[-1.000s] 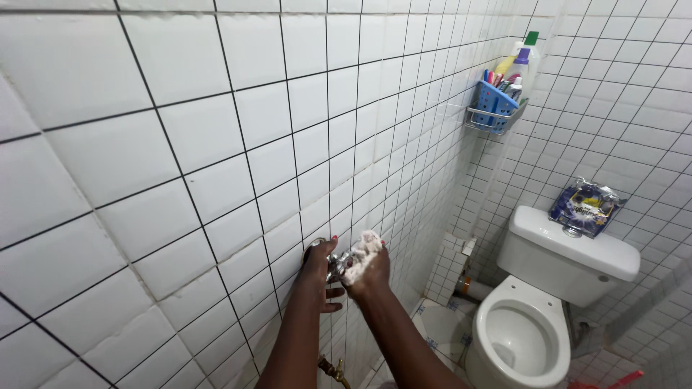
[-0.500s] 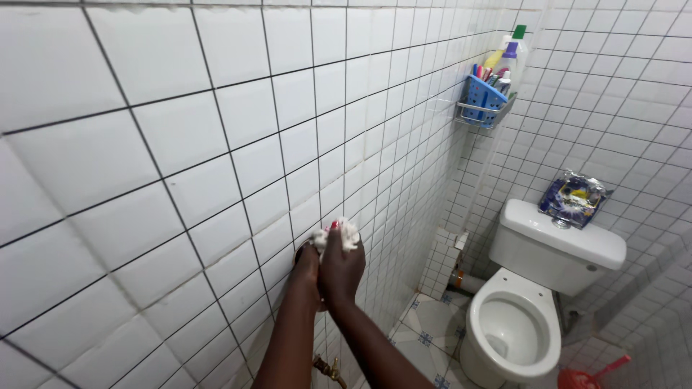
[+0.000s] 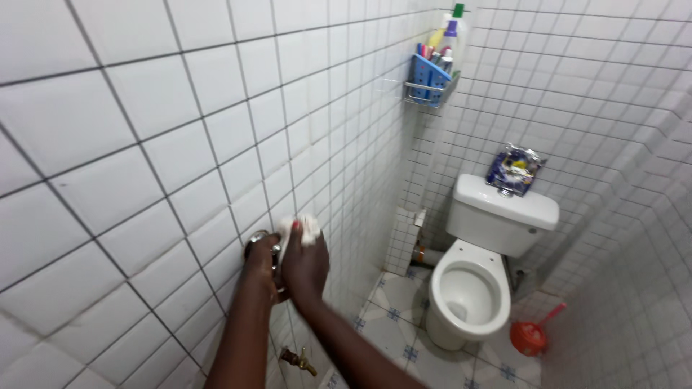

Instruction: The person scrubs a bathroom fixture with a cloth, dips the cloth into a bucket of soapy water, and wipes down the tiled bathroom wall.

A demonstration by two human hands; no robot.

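My right hand (image 3: 306, 263) presses a white soapy cloth (image 3: 305, 227) against a chrome wall tap (image 3: 257, 240) set in the white tiled wall (image 3: 144, 158). My left hand (image 3: 261, 268) grips the tap from below, right beside the right hand. Both forearms reach up from the bottom of the view. Most of the tap is hidden behind the two hands.
A small brass tap (image 3: 297, 359) sticks out of the wall lower down. A white toilet (image 3: 472, 284) with an open bowl stands at the right, a blue packet (image 3: 512, 169) on its cistern. A corner rack (image 3: 431, 79) holds bottles. An orange brush (image 3: 532, 334) lies on the floor.
The right hand slid the cloth up and over the tap, closer to the wall. The view swung right and down, showing more floor and the orange brush.
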